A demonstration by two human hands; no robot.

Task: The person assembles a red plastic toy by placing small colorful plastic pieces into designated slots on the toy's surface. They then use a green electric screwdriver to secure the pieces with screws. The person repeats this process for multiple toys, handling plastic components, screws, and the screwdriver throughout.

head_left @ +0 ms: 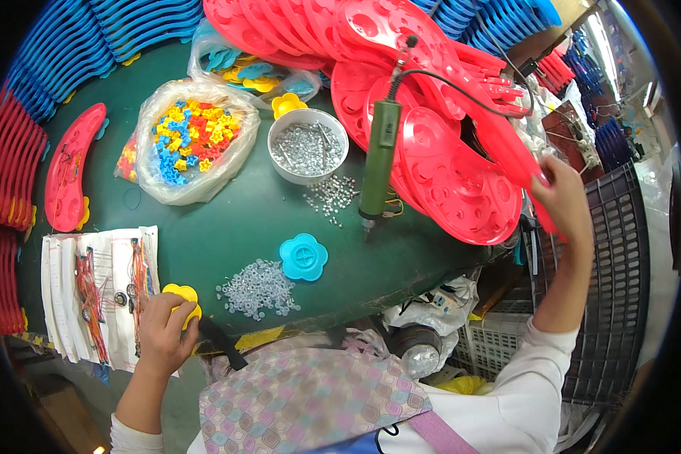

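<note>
Green, matte bench (227,227) filling the middle of the frame, hemmed by stacked blue plastic panels (91,38) at upper left and red ones (7,174) down the left rim; bare surface only in a band through the centre toward the near edge. Left hand (163,333) at lower left, fingers curled around a yellow flower-shaped piece (180,293) right at the bench's near edge, beside white paper sheets (76,287) carrying bundles of thin coloured wires. Right hand (564,200) raised at right, past the bench edge, gripping the rim of a long red plastic panel (507,144) with round moulded recesses, smooth and glossy, lying on a heap of like red panels (401,76) across the upper centre. Green cylindrical power screwdriver (378,151) hanging upright on a black cord, tip just above the bench. White round bowl (308,146) holding small shiny metal screws, more screws (331,195) spilled just below it. Clear crinkled bag (193,140) at upper left of centre, open, full of small yellow, blue and red star-like parts. Cyan flower-shaped piece (303,256) lying flat near centre, next to a loose heap of tiny clear beads (259,287). Dark grid crate (613,287) along the right edge.
</note>
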